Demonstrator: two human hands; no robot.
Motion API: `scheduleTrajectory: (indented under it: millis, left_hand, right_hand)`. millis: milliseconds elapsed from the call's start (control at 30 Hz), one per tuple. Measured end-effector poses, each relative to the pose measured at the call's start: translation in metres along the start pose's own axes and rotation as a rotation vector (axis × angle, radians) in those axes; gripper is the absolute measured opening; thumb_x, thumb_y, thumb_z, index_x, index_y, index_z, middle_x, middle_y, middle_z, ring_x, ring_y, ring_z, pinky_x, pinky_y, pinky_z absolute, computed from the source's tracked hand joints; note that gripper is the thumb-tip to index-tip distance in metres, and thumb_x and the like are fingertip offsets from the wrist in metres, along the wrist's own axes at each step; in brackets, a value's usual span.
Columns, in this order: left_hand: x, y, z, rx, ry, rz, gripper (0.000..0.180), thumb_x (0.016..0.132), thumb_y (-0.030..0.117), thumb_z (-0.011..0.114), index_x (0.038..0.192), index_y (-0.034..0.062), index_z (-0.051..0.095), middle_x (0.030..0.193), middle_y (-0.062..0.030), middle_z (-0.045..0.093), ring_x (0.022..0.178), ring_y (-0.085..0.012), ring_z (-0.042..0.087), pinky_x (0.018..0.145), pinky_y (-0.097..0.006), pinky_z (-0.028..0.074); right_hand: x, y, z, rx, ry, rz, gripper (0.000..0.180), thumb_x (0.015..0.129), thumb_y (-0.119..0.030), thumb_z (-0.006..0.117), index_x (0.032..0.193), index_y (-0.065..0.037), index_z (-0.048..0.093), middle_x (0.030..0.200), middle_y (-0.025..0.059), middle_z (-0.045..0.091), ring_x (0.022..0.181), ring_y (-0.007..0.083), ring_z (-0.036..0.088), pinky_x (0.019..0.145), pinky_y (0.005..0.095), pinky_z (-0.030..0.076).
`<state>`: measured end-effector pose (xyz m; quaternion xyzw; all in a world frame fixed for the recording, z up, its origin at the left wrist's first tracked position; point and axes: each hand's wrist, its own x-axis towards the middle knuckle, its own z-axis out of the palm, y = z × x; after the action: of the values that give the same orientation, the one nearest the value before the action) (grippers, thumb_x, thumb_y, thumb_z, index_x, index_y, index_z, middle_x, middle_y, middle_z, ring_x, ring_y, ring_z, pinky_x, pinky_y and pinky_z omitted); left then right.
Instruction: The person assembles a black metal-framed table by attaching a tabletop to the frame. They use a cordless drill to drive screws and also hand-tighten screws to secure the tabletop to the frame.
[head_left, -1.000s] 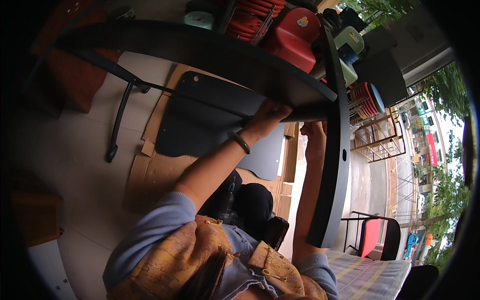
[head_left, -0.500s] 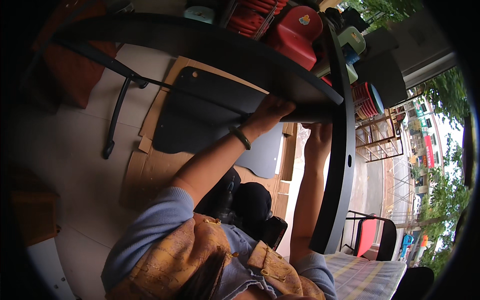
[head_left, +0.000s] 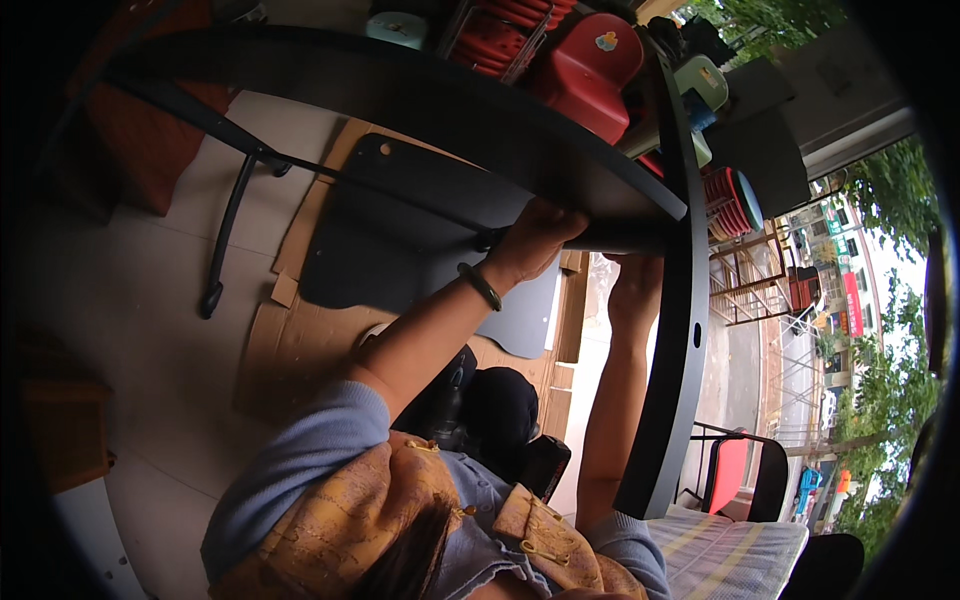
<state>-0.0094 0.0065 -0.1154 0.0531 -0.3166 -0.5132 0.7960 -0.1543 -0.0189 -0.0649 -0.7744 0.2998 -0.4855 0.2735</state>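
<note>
A black frame of a long curved panel [head_left: 400,95] and a side panel [head_left: 682,330] meets at a corner in front of me. A short dark bar [head_left: 625,238] runs beneath that corner. My left hand [head_left: 535,240], with a bangle [head_left: 480,286] on its wrist, is closed at the bar's left end; what its fingers pinch is hidden. Beside the side panel's inner face, my right hand [head_left: 635,290] is raised and closed under the bar, fingertips hidden. A black tool shaped like a cordless drill [head_left: 448,405] rests between my knees.
A dark board [head_left: 400,230] lies on flattened cardboard [head_left: 270,350] on the floor. A black metal leg [head_left: 232,225] stands at left. Red stools [head_left: 590,80] and green stools [head_left: 705,85] are beyond the frame. A plaid-covered surface [head_left: 730,550] and red-and-black chair [head_left: 735,475] sit at right.
The whole view has shifted slightly. Both hands stay at the corner; my left hand's wrist looks slightly turned. Nothing has visibly been taken up or let go.
</note>
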Motion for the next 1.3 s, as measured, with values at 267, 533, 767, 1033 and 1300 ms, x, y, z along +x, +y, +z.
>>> scheduleTrajectory:
  millis: [267,533,767,1033,1300]
  left_hand:
    - [-0.004,-0.005,-0.007,-0.005,0.02,0.046,0.043,0.083,0.004,0.067,0.121,0.0098,0.049,0.112,0.0026,0.052,0.104,-0.0077,0.048,0.097,-0.027,0.037]
    - [0.002,-0.01,-0.001,0.062,0.041,0.092,0.044,0.081,0.018,0.072,0.116,0.003,0.05,0.104,-0.0003,0.055,0.1,-0.0102,0.05,0.093,-0.03,0.041]
    - [0.005,-0.011,-0.007,0.06,0.046,0.087,0.042,0.081,0.02,0.073,0.113,0.0025,0.052,0.103,-0.0003,0.056,0.098,-0.009,0.05,0.09,-0.029,0.042]
    - [0.002,-0.005,0.004,0.012,0.071,0.093,0.034,0.082,0.014,0.071,0.11,0.0039,0.054,0.097,0.0018,0.056,0.092,-0.0076,0.051,0.086,-0.027,0.043]
    - [0.002,-0.012,-0.013,0.016,-0.012,0.012,0.058,0.081,0.003,0.068,0.132,0.0117,0.042,0.122,0.0022,0.049,0.115,-0.009,0.043,0.103,-0.028,0.032]
  right_hand:
    - [0.001,-0.014,0.011,-0.061,0.022,-0.015,0.018,0.096,-0.003,0.043,0.112,0.002,0.051,0.089,0.0087,0.062,0.081,0.0147,0.062,0.072,0.0282,0.052]
    - [0.015,0.011,-0.008,0.217,-0.095,0.145,0.016,0.096,-0.005,0.041,0.106,0.0,0.052,0.086,0.0086,0.062,0.076,0.0153,0.061,0.075,0.0304,0.049]
    - [0.008,-0.008,0.011,0.273,0.021,0.096,0.013,0.094,-0.001,0.044,0.104,0.0,0.051,0.084,0.008,0.061,0.074,0.0142,0.06,0.069,0.0276,0.049]
    - [0.013,-0.032,0.014,0.569,0.291,0.429,0.013,0.092,0.002,0.046,0.103,0.0,0.053,0.086,0.0069,0.06,0.072,0.0135,0.058,0.067,0.0261,0.049]
    - [0.007,0.005,0.008,0.095,0.1,-0.019,0.02,0.091,0.002,0.047,0.11,0.0,0.053,0.095,0.0088,0.061,0.087,0.0146,0.058,0.074,0.0282,0.049]
